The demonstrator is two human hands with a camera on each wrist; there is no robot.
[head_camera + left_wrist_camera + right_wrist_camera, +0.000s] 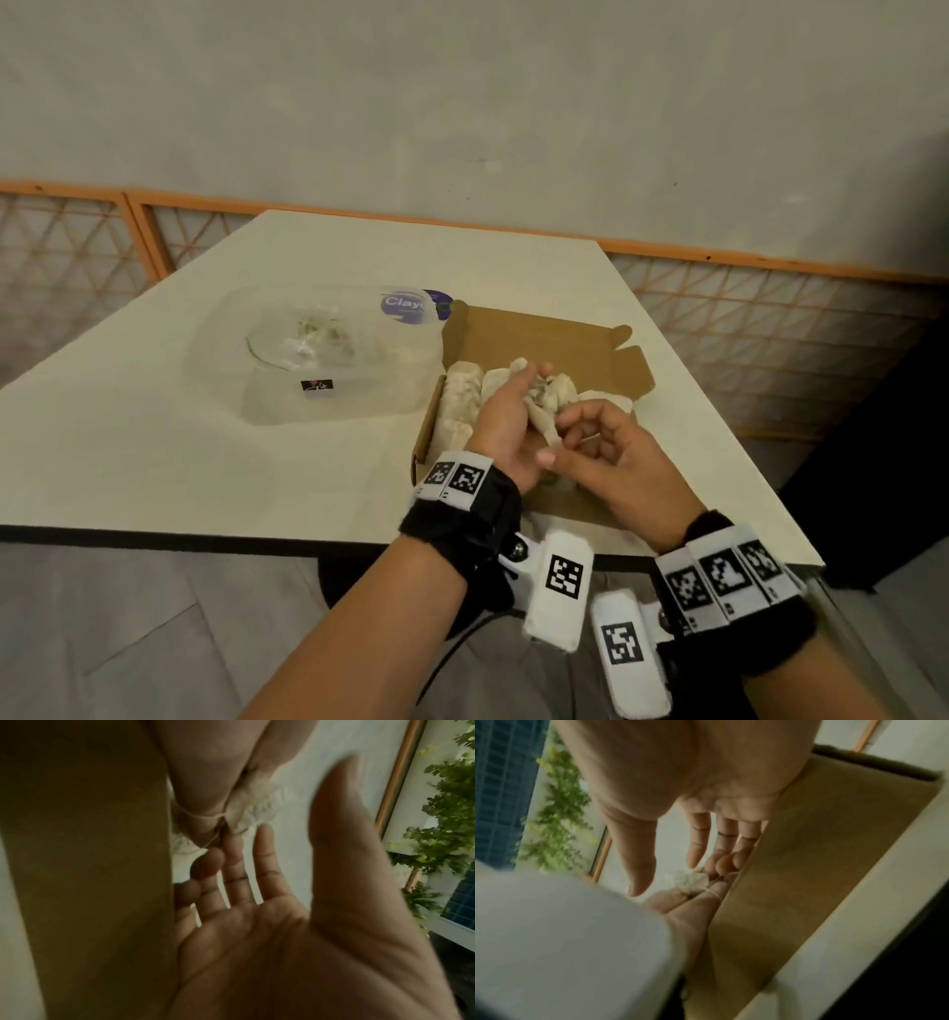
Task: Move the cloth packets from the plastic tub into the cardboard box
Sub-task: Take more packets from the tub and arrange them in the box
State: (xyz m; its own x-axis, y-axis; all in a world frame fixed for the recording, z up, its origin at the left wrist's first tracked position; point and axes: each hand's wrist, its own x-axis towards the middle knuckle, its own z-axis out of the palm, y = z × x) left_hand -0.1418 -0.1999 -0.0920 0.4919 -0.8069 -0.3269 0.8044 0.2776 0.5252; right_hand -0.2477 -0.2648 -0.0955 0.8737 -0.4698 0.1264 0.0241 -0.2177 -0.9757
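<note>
My left hand and right hand pinch one cloth packet above the cardboard box; its loose tie string may snag my fingers, tugging it out.

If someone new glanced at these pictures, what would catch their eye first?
Both hands, left hand and right hand, meet over the open cardboard box at the table's near right, handling a cloth packet. Left of the box stands the clear plastic tub, something pale still inside.

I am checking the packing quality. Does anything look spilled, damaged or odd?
Nothing stands out. Both hands handle one cloth packet over the open cardboard box; the plastic tub stands upright beside it.
</note>
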